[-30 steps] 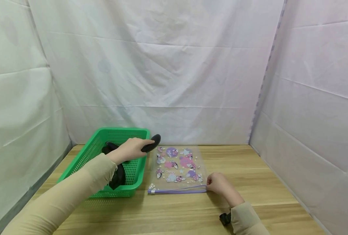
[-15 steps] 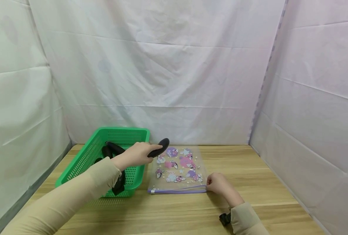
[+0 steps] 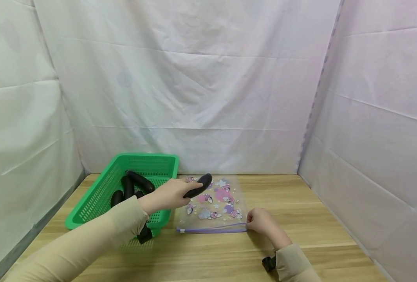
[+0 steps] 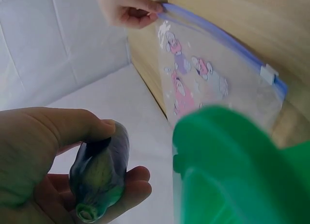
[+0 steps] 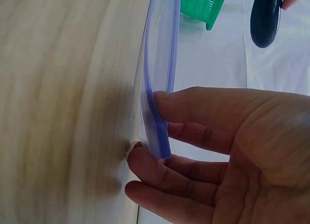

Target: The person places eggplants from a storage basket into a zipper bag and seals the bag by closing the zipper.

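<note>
Several eggplants (image 3: 140, 181) lie in the green basket (image 3: 159, 164), not yet taken out. Beside it, the left hand's grip (image 3: 166, 194) holds a single eggplant (image 3: 198, 190) between thumb and fingers, its rounded end jutting past them. The clear bag (image 3: 213, 206) shows none inside. The right hand (image 3: 262, 222) pinches its purple edge (image 3: 212, 230); how wide the mouth gapes is hard to tell.

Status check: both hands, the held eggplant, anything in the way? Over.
Left hand gripping eggplant in midair. Right hand pinching slider bag at its purple zip edge, strips parted. Nothing visibly blocking the opening; green basket left of bag.
</note>
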`<state>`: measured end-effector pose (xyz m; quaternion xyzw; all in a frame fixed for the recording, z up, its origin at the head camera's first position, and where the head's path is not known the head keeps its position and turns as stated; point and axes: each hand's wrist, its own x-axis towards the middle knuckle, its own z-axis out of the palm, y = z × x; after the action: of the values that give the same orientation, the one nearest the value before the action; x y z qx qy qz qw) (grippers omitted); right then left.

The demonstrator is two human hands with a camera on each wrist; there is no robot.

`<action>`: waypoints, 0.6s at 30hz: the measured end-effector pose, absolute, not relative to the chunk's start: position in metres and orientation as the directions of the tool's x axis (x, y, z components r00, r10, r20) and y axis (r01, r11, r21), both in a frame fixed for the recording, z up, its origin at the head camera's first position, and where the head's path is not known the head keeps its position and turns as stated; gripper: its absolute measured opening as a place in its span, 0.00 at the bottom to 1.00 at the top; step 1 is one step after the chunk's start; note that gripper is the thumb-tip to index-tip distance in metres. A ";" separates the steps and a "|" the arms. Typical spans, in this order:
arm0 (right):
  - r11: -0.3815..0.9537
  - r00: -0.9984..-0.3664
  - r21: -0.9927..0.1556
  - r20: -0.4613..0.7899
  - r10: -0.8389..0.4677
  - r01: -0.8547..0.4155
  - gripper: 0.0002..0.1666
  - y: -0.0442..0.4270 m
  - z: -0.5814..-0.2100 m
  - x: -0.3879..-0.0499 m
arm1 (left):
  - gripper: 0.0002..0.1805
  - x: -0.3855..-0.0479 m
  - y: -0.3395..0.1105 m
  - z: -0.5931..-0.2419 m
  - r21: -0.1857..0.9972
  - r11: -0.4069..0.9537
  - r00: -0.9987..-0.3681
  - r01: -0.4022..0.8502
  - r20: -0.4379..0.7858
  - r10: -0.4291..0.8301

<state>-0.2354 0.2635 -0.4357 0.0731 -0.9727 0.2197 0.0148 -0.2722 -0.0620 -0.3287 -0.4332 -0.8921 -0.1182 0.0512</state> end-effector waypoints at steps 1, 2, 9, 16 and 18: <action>0.893 -0.989 -0.424 0.060 -0.137 -0.149 0.14 0.264 -0.436 -0.235 | 0.30 -0.271 -0.061 -0.329 0.173 0.593 -0.618 0.786 0.191 0.763; 0.894 -0.989 -0.423 0.060 -0.137 -0.149 0.14 0.264 -0.436 -0.236 | 0.30 -0.269 -0.060 -0.330 0.178 0.587 -0.613 0.789 0.192 0.766; 0.891 -0.988 -0.427 0.055 -0.143 -0.152 0.14 0.266 -0.437 -0.237 | 0.29 -0.256 -0.048 -0.337 0.144 0.537 -0.556 0.831 0.213 0.803; 0.887 -0.989 -0.436 0.049 -0.143 -0.150 0.14 0.265 -0.439 -0.237 | 0.28 -0.242 -0.036 -0.343 0.149 0.479 -0.502 0.865 0.222 0.836; 0.885 -0.987 -0.438 0.050 -0.150 -0.157 0.14 0.265 -0.438 -0.237 | 0.28 -0.239 -0.033 -0.346 0.149 0.467 -0.490 0.871 0.225 0.842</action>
<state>-0.2366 0.2648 -0.4380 0.0790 -0.9709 0.2261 0.0076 -0.2394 -0.0332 -0.3456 -0.5013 -0.8545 -0.1224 0.0597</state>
